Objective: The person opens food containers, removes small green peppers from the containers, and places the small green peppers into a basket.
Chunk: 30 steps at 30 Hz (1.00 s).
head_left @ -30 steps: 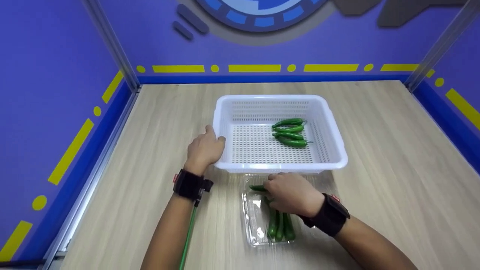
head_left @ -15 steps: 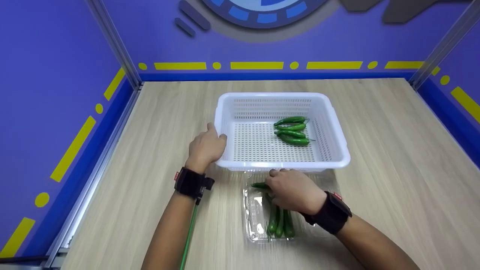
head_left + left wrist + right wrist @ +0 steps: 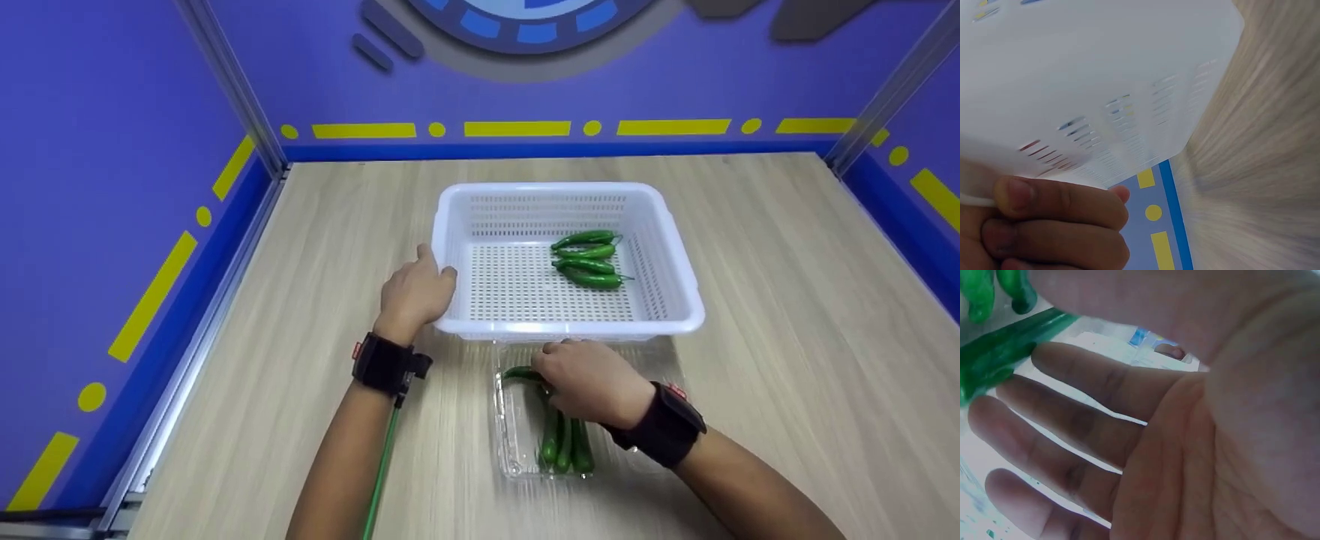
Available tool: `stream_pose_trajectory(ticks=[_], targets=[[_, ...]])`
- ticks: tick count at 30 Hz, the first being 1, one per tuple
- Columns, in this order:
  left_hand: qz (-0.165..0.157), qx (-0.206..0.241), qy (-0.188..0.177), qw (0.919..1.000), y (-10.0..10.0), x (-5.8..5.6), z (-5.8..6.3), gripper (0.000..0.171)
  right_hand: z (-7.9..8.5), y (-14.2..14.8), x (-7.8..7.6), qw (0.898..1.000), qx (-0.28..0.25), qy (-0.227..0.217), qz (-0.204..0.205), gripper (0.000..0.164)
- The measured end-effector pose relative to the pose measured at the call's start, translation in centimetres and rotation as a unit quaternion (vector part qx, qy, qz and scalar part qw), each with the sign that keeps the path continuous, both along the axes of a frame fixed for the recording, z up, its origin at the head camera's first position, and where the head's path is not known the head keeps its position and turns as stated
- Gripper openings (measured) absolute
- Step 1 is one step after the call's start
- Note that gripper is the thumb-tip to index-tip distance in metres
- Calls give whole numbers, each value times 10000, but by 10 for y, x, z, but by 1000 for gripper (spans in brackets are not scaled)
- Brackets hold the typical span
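My left hand (image 3: pixel 416 291) grips the left rim of a white slotted plastic basket (image 3: pixel 570 328). In the left wrist view, curled fingers (image 3: pixel 1067 225) lie under that rim, beside the basket's wall (image 3: pixel 1106 62). Several green chili peppers (image 3: pixel 594 280) lie at the right inside the basket. Just in front stands a clear plastic clamshell box (image 3: pixel 501 439) with more green chilies (image 3: pixel 564 448) side by side in it. Over the box, my right hand (image 3: pixel 596 384) pinches one chili (image 3: pixel 519 372), whose end sticks out leftward. The right wrist view has this chili (image 3: pixel 1008 346) between thumb and fingertips.
The wooden tabletop (image 3: pixel 780 300) is bounded by blue-purple panels (image 3: pixel 525 101) at the back and both sides. A black strap (image 3: pixel 384 364) sits on the left wrist, with a green cord (image 3: pixel 382 465) running along the forearm. Another black strap (image 3: pixel 664 426) wraps the right wrist.
The head view has shifted slightly. My left hand stays at the basket rim, and my right hand stays over the box with the chili, which has turned a little.
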<state>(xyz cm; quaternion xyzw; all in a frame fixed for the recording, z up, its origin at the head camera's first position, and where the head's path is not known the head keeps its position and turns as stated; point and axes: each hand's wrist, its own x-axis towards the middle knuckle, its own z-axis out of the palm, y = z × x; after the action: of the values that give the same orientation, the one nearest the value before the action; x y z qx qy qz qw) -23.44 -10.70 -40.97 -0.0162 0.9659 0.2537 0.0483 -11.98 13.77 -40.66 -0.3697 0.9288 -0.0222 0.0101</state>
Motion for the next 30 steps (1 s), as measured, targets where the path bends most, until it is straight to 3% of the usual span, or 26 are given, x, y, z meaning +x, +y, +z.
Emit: stream_pose_trajectory(ticks=[6, 16, 30], targets=[[-68, 11, 99, 9999, -1, 2, -2, 55, -2, 3, -2, 9996, -118, 177, 185, 23], [21, 44, 90, 9999, 0, 2, -1, 57, -8, 2, -2, 9976, -207, 622, 244, 23], [22, 12, 66, 10000, 0, 1, 1, 57, -2, 0, 1, 9989, -92, 429, 168, 21]])
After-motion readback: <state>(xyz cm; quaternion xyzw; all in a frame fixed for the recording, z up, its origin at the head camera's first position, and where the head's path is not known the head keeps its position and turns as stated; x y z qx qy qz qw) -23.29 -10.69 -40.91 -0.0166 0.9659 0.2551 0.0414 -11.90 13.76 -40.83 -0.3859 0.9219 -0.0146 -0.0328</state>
